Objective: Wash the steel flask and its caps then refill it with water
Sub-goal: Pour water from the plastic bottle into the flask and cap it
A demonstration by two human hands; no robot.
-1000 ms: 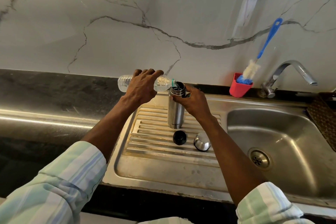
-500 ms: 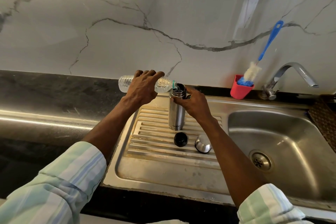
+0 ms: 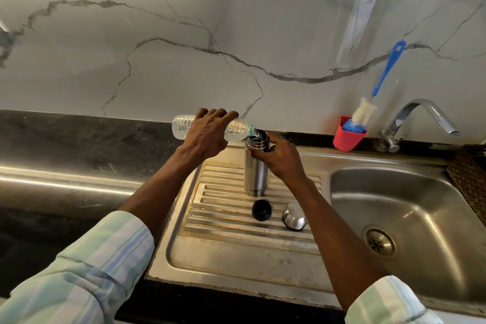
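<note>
The steel flask [image 3: 254, 175] stands upright and uncapped on the ribbed drainboard [image 3: 226, 221]. My right hand [image 3: 282, 156] grips its neck. My left hand [image 3: 209, 133] holds a clear plastic water bottle [image 3: 181, 126] tipped on its side, with its mouth at the flask's opening and water running in. In front of the flask lie the black inner cap [image 3: 261, 209] and the steel outer cap [image 3: 294, 216], side by side on the ribs.
The sink basin [image 3: 410, 208] with its drain [image 3: 378, 242] lies to the right, the tap [image 3: 418, 119] behind it. A red cup [image 3: 348, 137] holds a blue-handled bottle brush [image 3: 381, 81] at the wall. A dark mat [image 3: 470, 179] sits at far right. Dark counter stretches left.
Both hands, the bottle and the flask hold the same pose. Only the camera view has shifted slightly.
</note>
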